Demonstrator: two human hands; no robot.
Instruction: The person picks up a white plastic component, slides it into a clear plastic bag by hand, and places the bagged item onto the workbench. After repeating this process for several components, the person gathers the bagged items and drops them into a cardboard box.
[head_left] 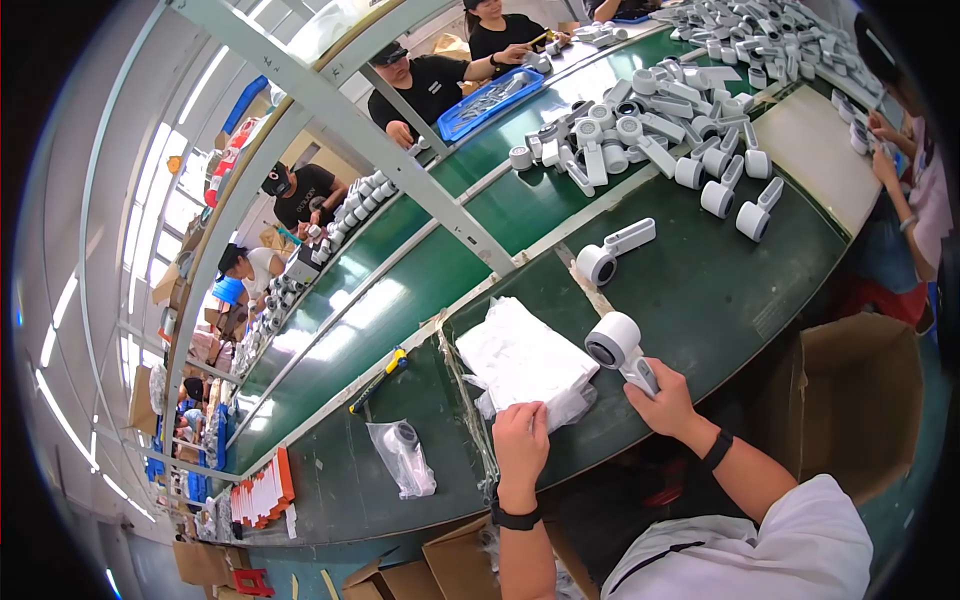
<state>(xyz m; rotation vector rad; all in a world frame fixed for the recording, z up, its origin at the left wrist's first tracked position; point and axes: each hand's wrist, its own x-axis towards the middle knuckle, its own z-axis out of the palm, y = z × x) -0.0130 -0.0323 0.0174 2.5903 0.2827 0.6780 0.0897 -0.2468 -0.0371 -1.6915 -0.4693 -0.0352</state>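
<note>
My right hand is closed round the handle of a white handheld fan, its drum-shaped head up and facing left above the green bench. At the near edge of a stack of white plastic bags, my left hand has its fingers pressed together on the bag edge. Clear film sticks out under the stack. Beyond the fan in my hand, another handheld fan lies on the bench. A bagged fan lies to the left, below a yellow-and-black utility knife.
Many more fans form a heap at the back right. A metal frame post slants over the green conveyor. Orange-and-white boxes stand at far left; an open carton is at right. Co-workers sit across the line and at right.
</note>
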